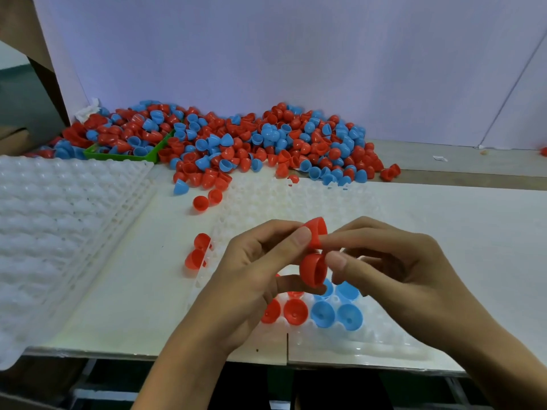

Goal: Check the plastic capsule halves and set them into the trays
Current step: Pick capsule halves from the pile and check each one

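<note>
two red capsule halves (314, 253) are pinched between the left hand (251, 279) and right hand (393, 270), fingers curled round them, just above the white tray (370, 347). a slip could knock the seated red and blue halves (322, 313) from the tray's pockets.

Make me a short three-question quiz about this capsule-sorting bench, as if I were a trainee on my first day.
1. True or false: both capsule halves held in the hands are blue.
2. Multiple choice: the loose pile of capsule halves lies (A) at the far side of the bench by the wall, (B) on the floor, (C) inside the white tray.
3. Short answer: what colours are the halves already set in the white tray?

Key
1. False: the left hand and right hand hold the upper red half and lower red half.
2. A.
3. Red halves and blue halves.
</note>
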